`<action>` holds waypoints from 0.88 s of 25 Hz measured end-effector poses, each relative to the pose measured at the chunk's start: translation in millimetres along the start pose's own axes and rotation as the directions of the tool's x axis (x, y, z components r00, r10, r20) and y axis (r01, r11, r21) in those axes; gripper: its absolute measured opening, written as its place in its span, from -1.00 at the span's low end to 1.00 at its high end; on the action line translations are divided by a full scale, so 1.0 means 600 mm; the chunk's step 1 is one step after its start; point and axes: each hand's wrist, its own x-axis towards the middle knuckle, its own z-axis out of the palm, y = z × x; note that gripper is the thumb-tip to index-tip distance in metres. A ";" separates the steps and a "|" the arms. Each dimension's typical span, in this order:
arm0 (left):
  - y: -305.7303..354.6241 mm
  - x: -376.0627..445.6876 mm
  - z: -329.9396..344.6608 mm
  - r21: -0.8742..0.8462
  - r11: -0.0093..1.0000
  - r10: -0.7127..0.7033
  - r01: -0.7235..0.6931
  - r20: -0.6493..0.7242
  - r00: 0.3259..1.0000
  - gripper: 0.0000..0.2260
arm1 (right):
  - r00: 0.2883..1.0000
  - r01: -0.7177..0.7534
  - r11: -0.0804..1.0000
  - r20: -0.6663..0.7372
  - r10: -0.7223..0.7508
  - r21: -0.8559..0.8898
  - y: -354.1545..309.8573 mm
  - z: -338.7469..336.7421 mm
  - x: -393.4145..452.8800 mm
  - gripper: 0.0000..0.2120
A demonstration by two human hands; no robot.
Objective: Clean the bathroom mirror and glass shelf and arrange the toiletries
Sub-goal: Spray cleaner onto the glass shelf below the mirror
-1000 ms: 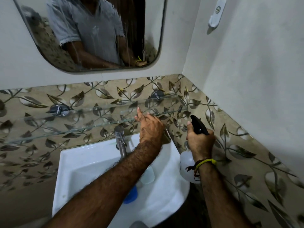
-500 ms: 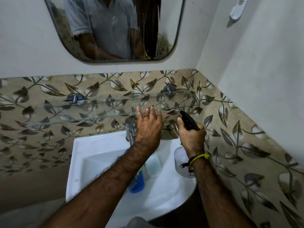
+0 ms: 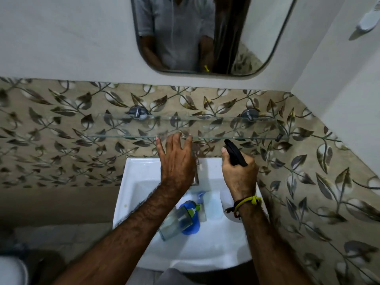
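Observation:
A bare glass shelf [image 3: 127, 128] runs along the leaf-patterned wall on two metal brackets. Above it hangs the rounded mirror [image 3: 257, 33], streaked with drips. My left hand [image 3: 176, 159] is spread open, its fingertips at the shelf's front edge. To its right, my right hand [image 3: 239, 175] grips a spray bottle by its black trigger head [image 3: 234, 153], nozzle aimed toward the shelf; the clear body is mostly hidden under my wrist. Toiletries lie in the white sink [image 3: 139, 182]: a clear bottle [image 3: 176, 223], a blue item [image 3: 191, 221] and a pale container [image 3: 211, 204].
A metal tap [image 3: 196, 167] stands behind my left hand, partly hidden. The right wall closes in beside the sink, with a white fitting [image 3: 368, 21] high on it. A white rounded object [image 3: 10, 270] shows at the bottom left.
The view has swung right and down, centring the sink and shelf. My left hand stays at the shelf's front edge with fingers spread wider; the right hand holds the sprayer beside it as before.

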 end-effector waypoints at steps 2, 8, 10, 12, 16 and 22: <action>-0.026 -0.009 -0.003 0.006 0.997 -0.076 0.075 0.005 0.997 -0.37 | 0.999 -0.007 1.000 0.052 0.006 0.012 -0.007 0.019 -0.006 -0.74; -0.086 -0.017 -0.006 0.058 0.979 -0.193 0.195 -0.038 0.980 -0.33 | 0.988 0.085 0.996 0.130 -0.085 0.006 -0.030 0.074 -0.029 -0.74; -0.105 -0.021 -0.010 0.062 0.974 -0.214 0.216 -0.038 0.976 -0.34 | 0.984 0.079 0.997 0.164 -0.077 -0.006 -0.038 0.092 -0.037 -0.70; -0.124 -0.024 -0.017 0.066 0.968 -0.239 0.241 -0.037 0.970 -0.34 | 0.979 0.099 0.995 0.177 -0.099 0.009 -0.050 0.108 -0.047 -0.70; -0.157 -0.027 -0.030 0.055 0.955 -0.289 0.291 -0.038 0.957 -0.34 | 0.960 0.129 0.990 0.244 -0.140 0.059 -0.073 0.141 -0.061 -0.76; -0.204 -0.027 -0.045 0.043 0.915 -0.399 0.402 -0.063 0.915 -0.32 | 0.931 0.131 0.986 0.330 -0.158 0.103 -0.101 0.179 -0.083 -0.72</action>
